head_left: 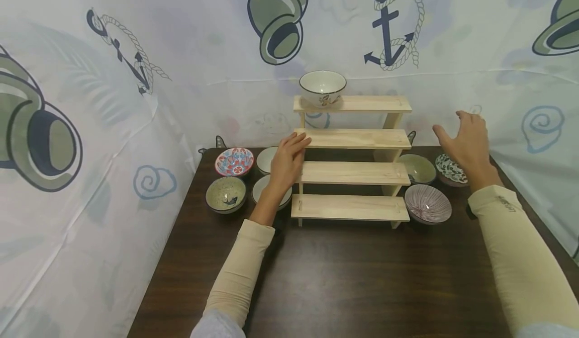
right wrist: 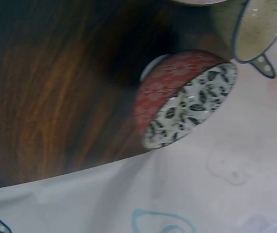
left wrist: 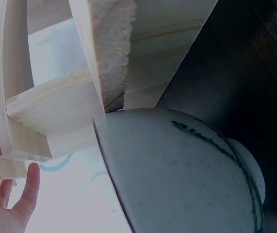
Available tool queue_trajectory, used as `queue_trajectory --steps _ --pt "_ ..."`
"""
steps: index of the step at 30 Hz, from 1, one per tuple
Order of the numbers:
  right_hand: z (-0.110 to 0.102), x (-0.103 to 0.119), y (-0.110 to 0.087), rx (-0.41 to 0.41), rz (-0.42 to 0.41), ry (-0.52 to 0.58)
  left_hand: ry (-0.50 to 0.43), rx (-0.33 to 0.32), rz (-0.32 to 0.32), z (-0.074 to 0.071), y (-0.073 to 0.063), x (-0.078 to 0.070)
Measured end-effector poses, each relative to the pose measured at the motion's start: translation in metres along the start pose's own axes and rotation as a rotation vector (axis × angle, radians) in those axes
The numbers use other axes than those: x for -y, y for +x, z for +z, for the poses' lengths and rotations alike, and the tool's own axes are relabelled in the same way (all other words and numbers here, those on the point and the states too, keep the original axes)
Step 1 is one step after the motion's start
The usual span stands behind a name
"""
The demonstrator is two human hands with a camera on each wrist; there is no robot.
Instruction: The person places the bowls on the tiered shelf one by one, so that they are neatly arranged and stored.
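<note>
A four-step wooden shelf stand [head_left: 353,173] stands on the dark table, with a white bowl [head_left: 323,89] upright on the left of its top step. My left hand [head_left: 286,163] touches the left end of the second step from the top, fingers extended. In the left wrist view, its fingers [left wrist: 29,191] lie near the wood, and a pale bowl [left wrist: 172,170] fills the foreground. My right hand [head_left: 468,142] is raised right of the stand, holding nothing, thumb apart from the fingers. Below it sits a leaf-patterned bowl [head_left: 448,169], red outside in the right wrist view.
Left of the stand are a red-and-blue bowl [head_left: 234,162], a speckled green bowl [head_left: 226,195], and two white bowls partly hidden by my left hand and forearm. To its right are a green bowl [head_left: 417,169] and a purple striped bowl [head_left: 427,204]. A printed cloth [head_left: 203,36] hangs behind.
</note>
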State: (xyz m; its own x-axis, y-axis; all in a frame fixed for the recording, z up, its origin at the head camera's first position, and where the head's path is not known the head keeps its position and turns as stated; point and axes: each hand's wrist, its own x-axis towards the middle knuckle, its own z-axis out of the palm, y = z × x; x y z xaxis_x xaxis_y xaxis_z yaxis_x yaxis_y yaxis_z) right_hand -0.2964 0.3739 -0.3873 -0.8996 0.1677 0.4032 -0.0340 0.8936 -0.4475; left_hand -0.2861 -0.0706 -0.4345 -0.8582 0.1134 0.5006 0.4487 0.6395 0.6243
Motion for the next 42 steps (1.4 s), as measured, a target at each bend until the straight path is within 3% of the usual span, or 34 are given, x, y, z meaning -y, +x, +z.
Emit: queue_trajectory --steps 12,20,32,42 --pt "0.012 -0.034 -0.014 0.058 -0.001 -0.042 0.003 -0.014 0.024 0.001 0.000 0.001" --pt "0.018 -0.051 -0.020 0.167 0.045 -0.061 0.005 -0.013 0.019 0.002 0.000 0.001" --pt "0.023 -0.080 -0.033 0.231 0.026 -0.101 0.000 -0.008 0.015 0.003 0.001 0.000" --pt "0.028 -0.092 -0.036 0.393 0.115 -0.159 0.009 -0.011 0.009 0.001 0.001 0.000"
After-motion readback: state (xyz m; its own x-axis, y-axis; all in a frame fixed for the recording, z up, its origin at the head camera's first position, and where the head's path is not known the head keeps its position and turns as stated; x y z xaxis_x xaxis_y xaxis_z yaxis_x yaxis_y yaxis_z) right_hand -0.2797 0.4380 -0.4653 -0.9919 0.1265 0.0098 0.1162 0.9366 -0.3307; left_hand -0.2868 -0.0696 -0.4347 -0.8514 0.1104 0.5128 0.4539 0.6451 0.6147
